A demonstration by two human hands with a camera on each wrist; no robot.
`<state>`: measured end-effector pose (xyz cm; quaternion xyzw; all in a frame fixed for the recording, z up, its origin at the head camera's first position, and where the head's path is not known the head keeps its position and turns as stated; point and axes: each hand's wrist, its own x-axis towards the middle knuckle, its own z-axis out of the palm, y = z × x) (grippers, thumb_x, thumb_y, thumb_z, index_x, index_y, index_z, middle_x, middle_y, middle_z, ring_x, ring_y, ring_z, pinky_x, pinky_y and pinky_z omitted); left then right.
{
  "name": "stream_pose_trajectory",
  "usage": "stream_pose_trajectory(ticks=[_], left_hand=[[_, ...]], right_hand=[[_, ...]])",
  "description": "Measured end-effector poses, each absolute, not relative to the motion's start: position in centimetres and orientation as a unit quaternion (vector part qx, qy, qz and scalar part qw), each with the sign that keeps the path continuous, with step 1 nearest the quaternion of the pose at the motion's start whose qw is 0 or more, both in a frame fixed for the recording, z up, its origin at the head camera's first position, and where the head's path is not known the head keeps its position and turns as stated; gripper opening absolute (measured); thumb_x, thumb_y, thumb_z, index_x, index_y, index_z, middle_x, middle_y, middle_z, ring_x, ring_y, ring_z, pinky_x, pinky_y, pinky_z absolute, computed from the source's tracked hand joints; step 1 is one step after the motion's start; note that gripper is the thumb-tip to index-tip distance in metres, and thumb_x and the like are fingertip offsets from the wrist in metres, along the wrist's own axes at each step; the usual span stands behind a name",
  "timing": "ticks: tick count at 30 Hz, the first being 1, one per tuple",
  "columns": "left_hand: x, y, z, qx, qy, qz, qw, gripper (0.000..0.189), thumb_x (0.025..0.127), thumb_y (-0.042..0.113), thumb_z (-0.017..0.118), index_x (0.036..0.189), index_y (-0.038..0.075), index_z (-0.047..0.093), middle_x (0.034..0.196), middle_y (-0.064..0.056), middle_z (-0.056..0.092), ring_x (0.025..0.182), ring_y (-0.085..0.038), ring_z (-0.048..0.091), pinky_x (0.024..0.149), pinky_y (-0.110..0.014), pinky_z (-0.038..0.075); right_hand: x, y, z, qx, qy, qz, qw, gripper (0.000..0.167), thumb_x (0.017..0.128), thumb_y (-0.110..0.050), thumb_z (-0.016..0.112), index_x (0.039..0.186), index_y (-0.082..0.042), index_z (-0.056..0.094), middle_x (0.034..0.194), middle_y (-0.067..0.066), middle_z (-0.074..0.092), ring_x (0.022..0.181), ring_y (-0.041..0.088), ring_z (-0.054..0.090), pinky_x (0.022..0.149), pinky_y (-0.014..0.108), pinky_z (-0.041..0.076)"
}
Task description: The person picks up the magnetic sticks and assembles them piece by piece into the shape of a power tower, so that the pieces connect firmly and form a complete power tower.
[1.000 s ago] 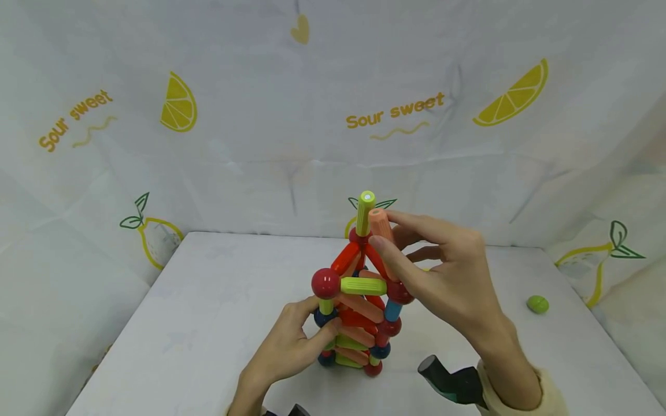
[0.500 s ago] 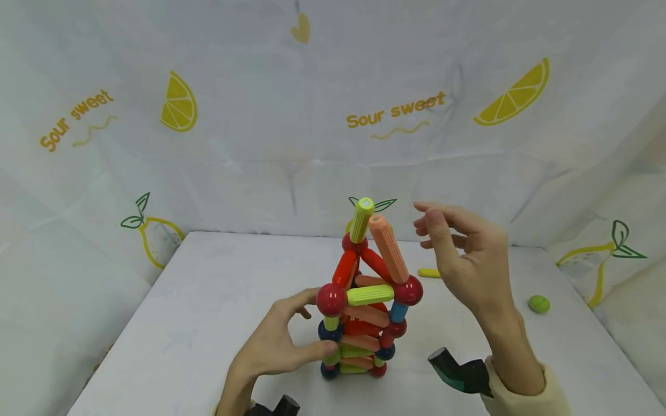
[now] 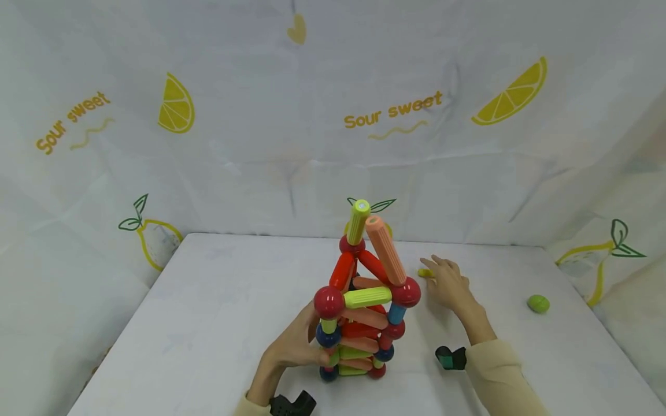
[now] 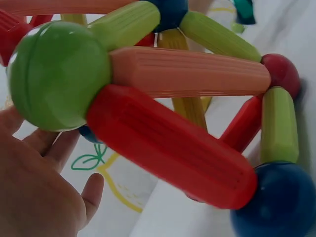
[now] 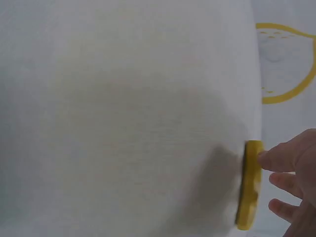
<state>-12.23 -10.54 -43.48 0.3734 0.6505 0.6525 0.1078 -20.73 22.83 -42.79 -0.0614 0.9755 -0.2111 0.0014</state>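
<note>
A tower of magnetic sticks and balls (image 3: 368,297) stands mid-table in the head view. A lime stick (image 3: 357,224) and an orange stick (image 3: 385,249) rise from its upper red balls. My left hand (image 3: 293,342) holds the tower's left side low down, thumb at the front and fingers partly hidden behind. In the left wrist view, its fingers lie behind a green ball (image 4: 59,75). My right hand (image 3: 448,284) reaches over a yellow stick (image 5: 250,185) lying on the table. One fingertip meets the stick in the right wrist view; the other visible fingers are apart from it.
A small green ball (image 3: 538,304) sits on the white table (image 3: 234,289) toward the right edge. Behind the table hangs a white cloth (image 3: 234,173) with lemon prints. Dark wrist devices (image 3: 293,403) are worn on both arms.
My right hand let go of the orange stick, which stays leaning up from a red ball, then moved right and down to the yellow stick. My left hand remains at the tower.
</note>
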Motion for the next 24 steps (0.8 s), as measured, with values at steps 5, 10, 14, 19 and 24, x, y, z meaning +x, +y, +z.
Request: stream_pose_trajectory(ticks=[5,10,14,19,24], left_hand=[[-12.0,-10.4,-42.8,0.399,0.622,0.67,0.079,0.107,0.087,0.071,0.061,0.164,0.012,0.015,0.164,-0.013,0.033,0.148,-0.014,0.037,0.122,-0.037,0.035],[-11.6,-9.3,-41.2,0.408,0.6,0.687,0.033,0.112,0.087,0.075,0.057,0.165,0.013,0.006,0.169,-0.011,0.023,0.153,-0.022,0.032,0.12,-0.036,0.038],[-12.1,-8.9,-39.1,0.426,0.616,0.663,-0.012,0.112,0.086,0.073,0.059,0.164,0.012,0.006,0.168,-0.013,0.023,0.152,-0.021,0.033,0.119,-0.038,0.041],[-14.0,-9.7,-35.5,0.473,0.632,0.613,-0.032,0.116,0.084,0.074,0.06,0.164,0.007,0.01,0.165,-0.023,0.023,0.15,-0.023,0.029,0.118,-0.046,0.037],[-16.4,-10.7,-32.9,0.539,0.62,0.569,0.042,0.124,0.081,0.07,0.067,0.162,0.0,0.005,0.158,-0.032,0.022,0.149,-0.024,0.028,0.119,-0.045,0.036]], right_hand=[[-20.4,23.6,-44.9,-0.045,0.979,-0.201,0.007,0.039,0.097,-0.001,0.056,0.135,0.002,0.061,0.138,0.034,0.056,0.132,0.061,0.038,0.096,0.088,0.03],[-20.2,23.5,-45.0,-0.038,0.979,-0.199,-0.003,0.028,0.094,-0.004,0.067,0.122,0.0,0.072,0.115,0.027,0.067,0.115,0.053,0.053,0.095,0.087,0.032],[-19.9,23.5,-44.9,-0.036,0.979,-0.203,0.011,0.029,0.093,-0.006,0.069,0.121,0.0,0.072,0.113,0.026,0.067,0.106,0.047,0.058,0.092,0.084,0.036],[-19.8,23.5,-45.0,-0.039,0.979,-0.201,0.01,0.028,0.093,-0.006,0.071,0.12,0.001,0.072,0.11,0.025,0.068,0.102,0.043,0.06,0.087,0.076,0.044],[-19.6,23.4,-44.8,-0.044,0.979,-0.2,0.015,0.028,0.092,-0.007,0.073,0.119,0.001,0.073,0.111,0.024,0.07,0.101,0.042,0.062,0.085,0.074,0.046]])
